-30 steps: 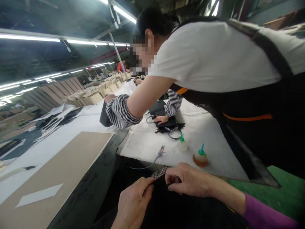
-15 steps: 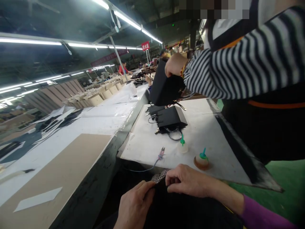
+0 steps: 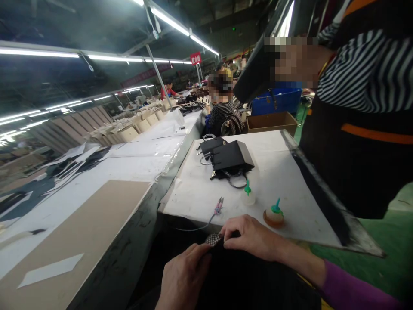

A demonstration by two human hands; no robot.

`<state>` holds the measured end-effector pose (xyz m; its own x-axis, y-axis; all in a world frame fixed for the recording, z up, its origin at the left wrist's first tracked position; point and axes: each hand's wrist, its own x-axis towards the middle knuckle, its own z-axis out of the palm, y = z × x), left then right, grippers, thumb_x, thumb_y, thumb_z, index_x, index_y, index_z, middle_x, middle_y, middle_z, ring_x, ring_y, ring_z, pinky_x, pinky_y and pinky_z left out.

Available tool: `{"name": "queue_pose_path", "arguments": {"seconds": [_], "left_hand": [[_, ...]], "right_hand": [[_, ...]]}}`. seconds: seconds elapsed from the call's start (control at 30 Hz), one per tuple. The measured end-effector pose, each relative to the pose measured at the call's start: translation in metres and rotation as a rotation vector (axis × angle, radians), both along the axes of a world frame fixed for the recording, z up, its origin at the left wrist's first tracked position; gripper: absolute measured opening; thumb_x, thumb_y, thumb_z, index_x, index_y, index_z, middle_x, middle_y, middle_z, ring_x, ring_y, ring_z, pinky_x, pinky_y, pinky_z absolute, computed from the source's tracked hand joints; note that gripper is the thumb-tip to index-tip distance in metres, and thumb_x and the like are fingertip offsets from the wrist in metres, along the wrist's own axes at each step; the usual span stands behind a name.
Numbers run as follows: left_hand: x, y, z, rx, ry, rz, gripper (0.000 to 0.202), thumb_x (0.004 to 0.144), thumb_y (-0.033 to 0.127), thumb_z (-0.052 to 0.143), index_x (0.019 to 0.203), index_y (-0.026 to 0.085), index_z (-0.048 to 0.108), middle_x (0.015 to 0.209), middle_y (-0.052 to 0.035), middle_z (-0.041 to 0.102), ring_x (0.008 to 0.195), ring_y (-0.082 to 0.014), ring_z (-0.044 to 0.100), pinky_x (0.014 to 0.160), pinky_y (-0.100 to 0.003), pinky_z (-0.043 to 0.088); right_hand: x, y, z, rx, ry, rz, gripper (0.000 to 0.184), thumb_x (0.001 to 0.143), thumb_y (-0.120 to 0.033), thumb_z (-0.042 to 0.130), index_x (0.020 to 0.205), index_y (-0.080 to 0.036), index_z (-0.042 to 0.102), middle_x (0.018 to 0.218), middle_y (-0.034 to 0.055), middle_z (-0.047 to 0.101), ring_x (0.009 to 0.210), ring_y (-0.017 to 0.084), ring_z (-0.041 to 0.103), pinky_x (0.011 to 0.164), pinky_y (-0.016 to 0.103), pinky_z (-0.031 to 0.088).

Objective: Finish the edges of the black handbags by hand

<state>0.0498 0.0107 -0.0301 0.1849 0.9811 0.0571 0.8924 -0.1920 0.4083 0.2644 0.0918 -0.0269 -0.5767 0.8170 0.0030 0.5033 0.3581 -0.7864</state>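
Low in the view, my left hand (image 3: 183, 273) is closed, its thumb and fingers pinching the edge of a black cloth (image 3: 245, 280) over my lap. My right hand (image 3: 251, 237) pinches the same edge a little further right, fingers bent. Between the two hands shows a small black-and-white checked piece of fabric (image 3: 213, 239); how it joins the black cloth is hidden. Just beyond, on the white-topped table (image 3: 190, 196), lie pink-handled snippers (image 3: 218, 206) on a cord. Two squeeze bottles stand there, one with a green nozzle (image 3: 248, 196) and one with a blue nozzle (image 3: 274, 215).
Black handbags (image 3: 230, 159) lie further back on the table. A co-worker in striped sleeves (image 3: 351, 73) stands at the right, holding a dark bag (image 3: 258, 64). To the left runs a long bench (image 3: 129, 165) with a beige board (image 3: 93, 219). A cardboard box (image 3: 272, 122) sits behind.
The co-worker has lifted a black bag off the table, up and to the right, uncovering a seated person and boxes behind. My hands have shifted slightly, still gripping the cloth.
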Motion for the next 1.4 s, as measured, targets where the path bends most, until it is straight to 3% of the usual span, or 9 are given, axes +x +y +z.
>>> {"name": "queue_pose_path", "arguments": {"seconds": [0.13,0.27,0.43,0.6,0.73,0.97,1.4], "left_hand": [[0.006,-0.004,-0.001,0.077,0.207,0.028,0.027,0.098,0.023,0.049,0.117,0.034,0.066,0.091,0.0039,0.074,0.073,-0.0144,0.071,0.058,-0.021,0.043],[0.005,-0.006,-0.002,0.086,0.379,0.091,0.028,0.099,0.022,0.049,0.122,0.031,0.064,0.09,0.0015,0.073,0.07,-0.0177,0.072,0.052,-0.025,0.039],[-0.005,0.005,0.013,-0.103,0.152,0.126,0.026,0.097,0.019,0.049,0.112,0.029,0.068,0.104,0.0019,0.074,0.091,-0.0176,0.071,0.073,-0.023,0.047],[-0.005,0.026,0.03,-0.225,-0.031,-0.01,0.022,0.086,0.017,0.058,0.104,0.024,0.069,0.101,0.0,0.073,0.091,-0.0194,0.067,0.078,-0.025,0.046],[0.0,0.041,0.028,-0.26,-0.124,-0.074,0.013,0.083,0.023,0.063,0.092,0.023,0.072,0.086,0.001,0.074,0.082,-0.0196,0.067,0.073,-0.025,0.043],[-0.002,0.049,0.018,-0.344,-0.186,-0.019,0.015,0.079,0.031,0.068,0.085,0.019,0.076,0.074,0.0011,0.072,0.07,-0.0176,0.063,0.06,-0.024,0.039],[0.013,0.041,0.018,-0.229,-0.065,0.063,0.011,0.074,0.019,0.06,0.063,0.018,0.058,0.058,0.0047,0.051,0.058,-0.0121,0.046,0.054,-0.024,0.024]], "right_hand": [[-0.006,0.004,-0.001,-0.008,-0.044,-0.053,0.009,0.072,-0.02,0.072,0.074,-0.02,0.08,0.076,-0.0008,0.078,0.072,0.017,0.069,0.062,0.023,0.044],[-0.015,0.008,0.003,0.029,-0.093,-0.039,0.01,0.071,-0.022,0.071,0.073,-0.021,0.081,0.07,0.0009,0.077,0.069,0.019,0.068,0.061,0.025,0.042],[-0.02,0.012,0.005,0.079,-0.098,0.053,0.009,0.072,-0.023,0.071,0.075,-0.023,0.08,0.079,0.0001,0.078,0.077,0.019,0.068,0.068,0.025,0.042],[-0.016,0.011,0.004,0.092,-0.086,0.089,0.009,0.074,-0.022,0.07,0.076,-0.024,0.078,0.082,-0.002,0.076,0.082,0.019,0.067,0.069,0.024,0.042],[-0.013,0.01,0.003,0.074,-0.085,0.056,0.01,0.074,-0.022,0.069,0.078,-0.023,0.078,0.083,-0.0011,0.077,0.082,0.019,0.068,0.071,0.025,0.043],[-0.01,0.008,0.0,0.008,-0.07,-0.038,0.011,0.07,-0.023,0.07,0.074,-0.02,0.079,0.079,0.001,0.078,0.075,0.019,0.069,0.065,0.024,0.044],[-0.016,0.005,0.0,-0.015,-0.099,-0.102,0.01,0.066,-0.019,0.068,0.068,-0.019,0.077,0.068,0.0006,0.075,0.066,0.018,0.066,0.057,0.023,0.041]]}}
